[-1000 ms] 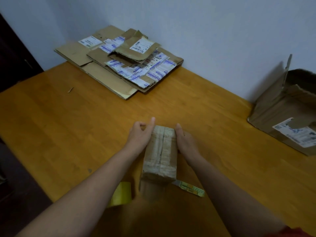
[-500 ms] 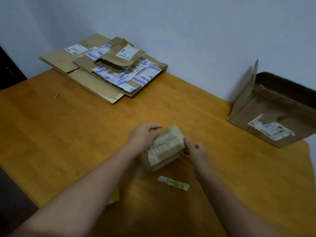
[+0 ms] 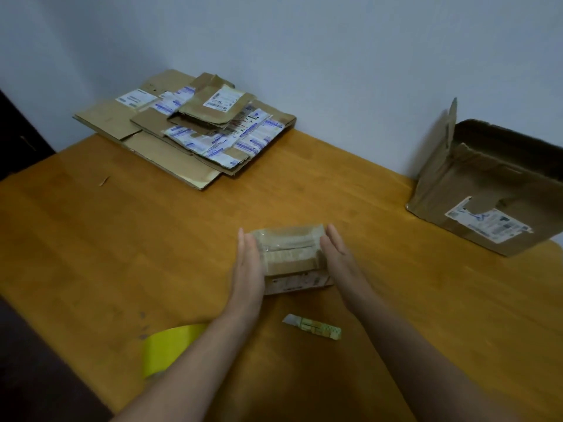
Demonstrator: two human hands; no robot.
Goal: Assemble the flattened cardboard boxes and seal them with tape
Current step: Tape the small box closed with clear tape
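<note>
**Hands and arms: two flat palms, facing each other**

- Left hand (image 3: 248, 266): fingers straight and together, pointing away from the body. The palm is turned inward, flat against the left side of the box (image 3: 289, 251).
- Right hand (image 3: 338, 257): mirrored pose, with straight fingers and the palm inward against the box's right side.
- Thumbs: not clearly visible.
- Forearms: bare, entering from the lower edge and converging toward the hands.
- Wrists: roughly straight.

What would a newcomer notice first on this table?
The left hand and right hand, fingers straight, flank a small taped box at mid-table. A stack of flattened cartons lies at the far left; a large open box stands at the right, a yellow tape roll nearest.
</note>
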